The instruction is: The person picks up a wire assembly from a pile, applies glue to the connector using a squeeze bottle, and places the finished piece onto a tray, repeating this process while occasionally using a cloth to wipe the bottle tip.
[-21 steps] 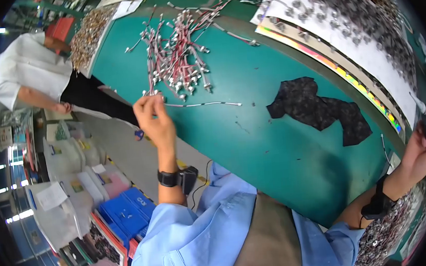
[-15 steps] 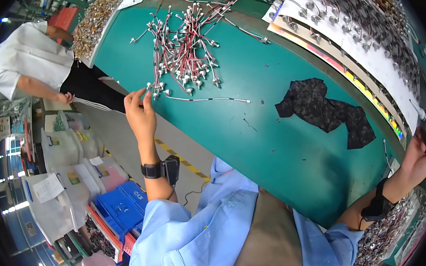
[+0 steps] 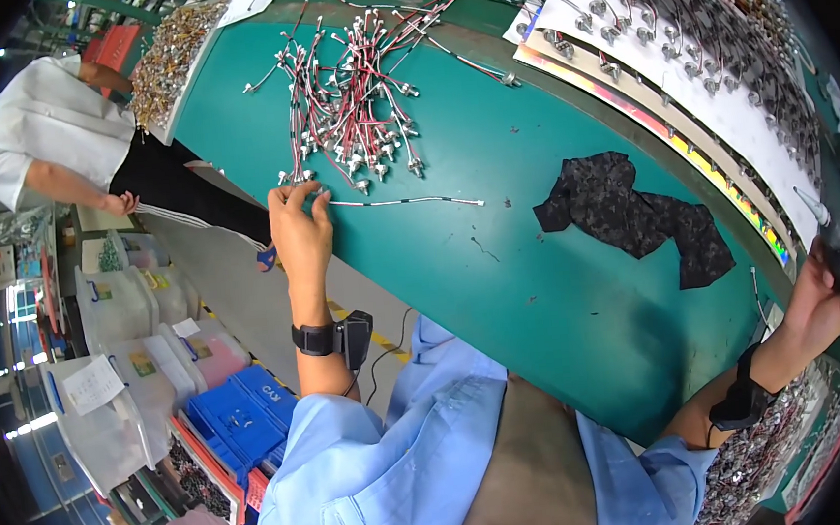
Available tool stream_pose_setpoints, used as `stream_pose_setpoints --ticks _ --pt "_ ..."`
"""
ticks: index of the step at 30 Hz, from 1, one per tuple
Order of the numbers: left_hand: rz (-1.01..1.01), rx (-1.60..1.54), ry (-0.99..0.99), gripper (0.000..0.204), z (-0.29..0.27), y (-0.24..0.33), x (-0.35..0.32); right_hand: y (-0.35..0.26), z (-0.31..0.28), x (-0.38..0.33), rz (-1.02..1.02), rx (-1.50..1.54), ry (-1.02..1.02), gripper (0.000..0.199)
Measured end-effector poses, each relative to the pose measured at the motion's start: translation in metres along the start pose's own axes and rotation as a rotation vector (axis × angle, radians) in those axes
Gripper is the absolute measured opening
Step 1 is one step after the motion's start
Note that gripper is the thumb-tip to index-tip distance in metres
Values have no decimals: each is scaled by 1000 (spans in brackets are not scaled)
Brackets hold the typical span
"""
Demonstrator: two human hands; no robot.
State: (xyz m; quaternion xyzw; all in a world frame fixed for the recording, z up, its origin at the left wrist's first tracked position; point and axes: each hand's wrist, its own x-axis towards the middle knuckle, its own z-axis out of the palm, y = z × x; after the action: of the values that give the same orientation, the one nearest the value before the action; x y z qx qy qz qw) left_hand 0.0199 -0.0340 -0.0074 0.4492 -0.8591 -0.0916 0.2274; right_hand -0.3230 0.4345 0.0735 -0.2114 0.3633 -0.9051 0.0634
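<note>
My left hand (image 3: 302,234) is at the near-left edge of the green table. Its thumb and forefinger close around the metal end of a single thin wire lead (image 3: 405,201), which lies straight on the tabletop with a small white connector at its right end. Just beyond the fingers spreads a heap of red, black and white wire leads (image 3: 353,100) with metal parts on their ends. At the far right my right hand (image 3: 818,308) is wrapped around a dark bottle-like thing (image 3: 838,254) with a pale pointed nozzle; the picture's rim partly hides it.
A dark patterned cloth (image 3: 623,207) lies on the green table (image 3: 440,271). Along the far right side runs a white-topped ledge (image 3: 682,84) bearing rows of wired parts. A person in a white shirt (image 3: 54,123) stands at the left, above clear bins (image 3: 106,406) and a blue crate (image 3: 240,415).
My left hand has moved right and slightly nearer, from beside the heap to the single lead's metal end. The right hand still holds the dark thing. The person's foot now shows.
</note>
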Motion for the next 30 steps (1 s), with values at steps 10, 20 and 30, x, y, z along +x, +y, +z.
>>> stream_pose_setpoints --ticks 10,20,30 --pt "-13 -42 -5 20 5 8 -3 1 15 1 -77 -177 106 44" --pt "-420 -968 -370 20 -15 26 9 4 16 -2 -107 -182 133 45" --pt "-513 -1760 -752 21 18 133 -2 18 50 -8 -149 -202 263 40"
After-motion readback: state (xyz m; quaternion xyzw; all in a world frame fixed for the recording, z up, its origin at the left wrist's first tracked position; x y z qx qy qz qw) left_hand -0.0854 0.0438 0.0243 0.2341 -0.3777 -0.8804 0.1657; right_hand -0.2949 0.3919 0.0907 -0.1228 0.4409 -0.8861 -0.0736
